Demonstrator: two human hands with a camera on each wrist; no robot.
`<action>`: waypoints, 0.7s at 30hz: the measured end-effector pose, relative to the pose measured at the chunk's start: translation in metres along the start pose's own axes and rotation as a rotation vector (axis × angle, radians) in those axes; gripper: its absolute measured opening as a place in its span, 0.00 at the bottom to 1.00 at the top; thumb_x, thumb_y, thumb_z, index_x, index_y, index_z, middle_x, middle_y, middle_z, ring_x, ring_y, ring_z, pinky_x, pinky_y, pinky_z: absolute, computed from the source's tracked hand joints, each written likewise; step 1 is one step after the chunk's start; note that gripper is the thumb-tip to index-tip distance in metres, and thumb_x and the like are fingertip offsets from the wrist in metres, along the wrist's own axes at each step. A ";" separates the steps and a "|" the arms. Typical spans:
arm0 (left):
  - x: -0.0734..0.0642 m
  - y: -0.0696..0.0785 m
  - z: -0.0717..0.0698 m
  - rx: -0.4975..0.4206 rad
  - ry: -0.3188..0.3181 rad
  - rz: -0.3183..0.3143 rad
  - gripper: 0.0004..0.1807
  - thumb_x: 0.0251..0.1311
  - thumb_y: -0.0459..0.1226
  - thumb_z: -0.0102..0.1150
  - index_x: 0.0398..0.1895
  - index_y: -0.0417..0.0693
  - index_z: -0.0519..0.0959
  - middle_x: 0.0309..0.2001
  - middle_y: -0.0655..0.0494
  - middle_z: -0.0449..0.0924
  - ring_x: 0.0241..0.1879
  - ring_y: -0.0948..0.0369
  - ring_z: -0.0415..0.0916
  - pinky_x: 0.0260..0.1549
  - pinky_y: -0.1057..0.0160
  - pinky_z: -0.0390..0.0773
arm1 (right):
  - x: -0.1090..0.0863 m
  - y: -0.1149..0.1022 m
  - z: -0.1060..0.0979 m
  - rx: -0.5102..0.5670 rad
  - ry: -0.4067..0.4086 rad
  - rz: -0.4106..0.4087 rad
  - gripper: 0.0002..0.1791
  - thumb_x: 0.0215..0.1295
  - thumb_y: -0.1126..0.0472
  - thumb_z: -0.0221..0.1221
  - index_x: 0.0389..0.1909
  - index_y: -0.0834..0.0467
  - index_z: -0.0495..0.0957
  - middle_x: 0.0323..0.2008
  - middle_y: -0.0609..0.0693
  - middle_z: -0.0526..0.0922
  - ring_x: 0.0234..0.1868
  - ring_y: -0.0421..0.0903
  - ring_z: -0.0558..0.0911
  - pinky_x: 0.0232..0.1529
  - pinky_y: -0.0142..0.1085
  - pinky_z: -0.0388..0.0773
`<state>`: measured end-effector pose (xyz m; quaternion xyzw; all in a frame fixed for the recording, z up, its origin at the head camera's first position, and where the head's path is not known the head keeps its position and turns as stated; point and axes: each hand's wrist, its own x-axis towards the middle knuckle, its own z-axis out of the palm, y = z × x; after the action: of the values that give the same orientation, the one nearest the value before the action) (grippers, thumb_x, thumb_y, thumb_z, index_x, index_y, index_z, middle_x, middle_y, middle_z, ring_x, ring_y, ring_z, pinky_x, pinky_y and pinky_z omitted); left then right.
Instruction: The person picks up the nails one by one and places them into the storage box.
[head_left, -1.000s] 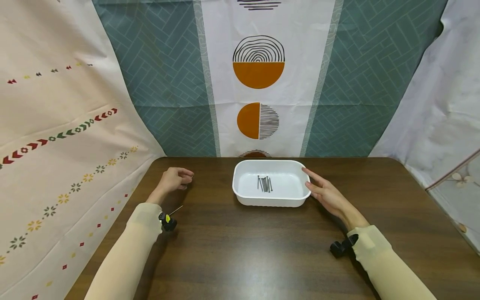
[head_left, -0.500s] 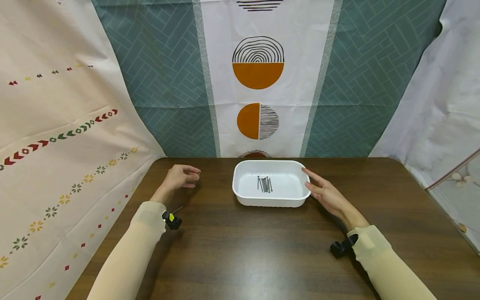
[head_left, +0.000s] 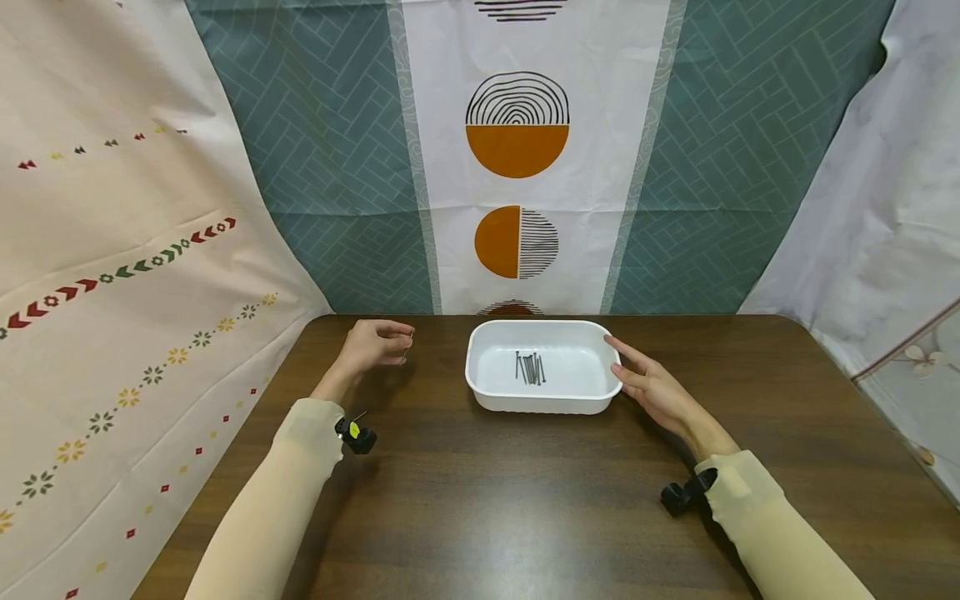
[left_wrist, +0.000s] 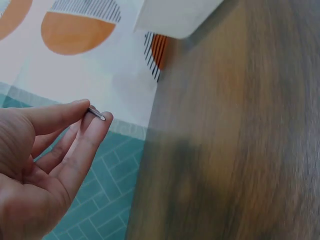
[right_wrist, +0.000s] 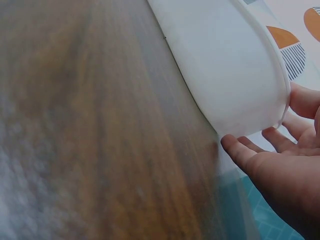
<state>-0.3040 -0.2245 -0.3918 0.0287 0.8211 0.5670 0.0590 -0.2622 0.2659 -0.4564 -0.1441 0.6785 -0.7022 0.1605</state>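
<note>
A nail [left_wrist: 97, 113] is pinched between the thumb and fingertips of my left hand [head_left: 371, 345], raised over the table's left side; its pointed end sticks out. Further right stands a white plastic tray [head_left: 543, 403] with several nails [head_left: 531, 368] lying side by side in it. My right hand [head_left: 660, 396] touches the tray's right end with extended fingers. In the right wrist view, the thumb [right_wrist: 235, 147] is at the tray's lower edge and a finger [right_wrist: 302, 100] at its rim. Another thin nail [head_left: 361, 416] lies on the table, partly hidden by the left wrist camera.
The brown wooden table [head_left: 495, 500] spreads out in front of the tray. Patterned cloths hang behind it, with a cream cloth [head_left: 150, 333] on the left and a white cloth [head_left: 885, 250] on the right. A black camera [head_left: 678, 498] sits on the right wrist.
My left hand has moved right and slightly away across the table, toward the tray, carrying the nail. The right hand and the tray have stayed in place.
</note>
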 end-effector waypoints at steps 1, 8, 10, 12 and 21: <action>0.001 0.001 0.002 -0.010 0.000 0.000 0.17 0.69 0.29 0.64 0.60 0.32 0.82 0.54 0.40 0.85 0.51 0.49 0.85 0.42 0.58 0.88 | 0.000 0.000 0.000 0.000 -0.001 0.001 0.37 0.83 0.59 0.50 0.85 0.56 0.44 0.84 0.57 0.35 0.81 0.59 0.48 0.66 0.25 0.69; 0.004 0.010 0.011 -0.068 -0.007 0.020 0.18 0.69 0.30 0.65 0.59 0.31 0.82 0.55 0.43 0.85 0.46 0.59 0.85 0.46 0.53 0.87 | 0.000 0.000 0.000 -0.005 0.001 -0.001 0.38 0.83 0.59 0.50 0.85 0.57 0.44 0.84 0.57 0.35 0.82 0.59 0.47 0.65 0.24 0.69; 0.004 0.012 0.013 -0.068 -0.010 0.025 0.18 0.69 0.30 0.66 0.59 0.31 0.82 0.55 0.43 0.85 0.45 0.59 0.85 0.45 0.54 0.87 | 0.000 0.000 0.000 -0.003 0.001 -0.001 0.38 0.83 0.59 0.50 0.85 0.57 0.44 0.84 0.57 0.34 0.82 0.59 0.47 0.65 0.24 0.69; 0.004 0.014 0.015 -0.069 -0.014 0.027 0.18 0.69 0.30 0.66 0.59 0.31 0.82 0.54 0.43 0.85 0.45 0.59 0.85 0.44 0.56 0.87 | 0.000 0.000 0.000 -0.002 0.000 -0.001 0.38 0.83 0.59 0.50 0.85 0.57 0.44 0.84 0.57 0.34 0.82 0.59 0.47 0.65 0.23 0.69; 0.008 0.022 0.026 -0.113 -0.037 0.042 0.18 0.69 0.28 0.64 0.60 0.30 0.81 0.53 0.42 0.85 0.48 0.53 0.85 0.45 0.54 0.87 | 0.000 0.001 -0.001 0.003 0.001 0.010 0.38 0.83 0.58 0.51 0.85 0.55 0.44 0.84 0.56 0.34 0.81 0.59 0.48 0.65 0.24 0.70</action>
<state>-0.3087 -0.1912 -0.3806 0.0528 0.7857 0.6130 0.0639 -0.2622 0.2664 -0.4570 -0.1399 0.6783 -0.7025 0.1638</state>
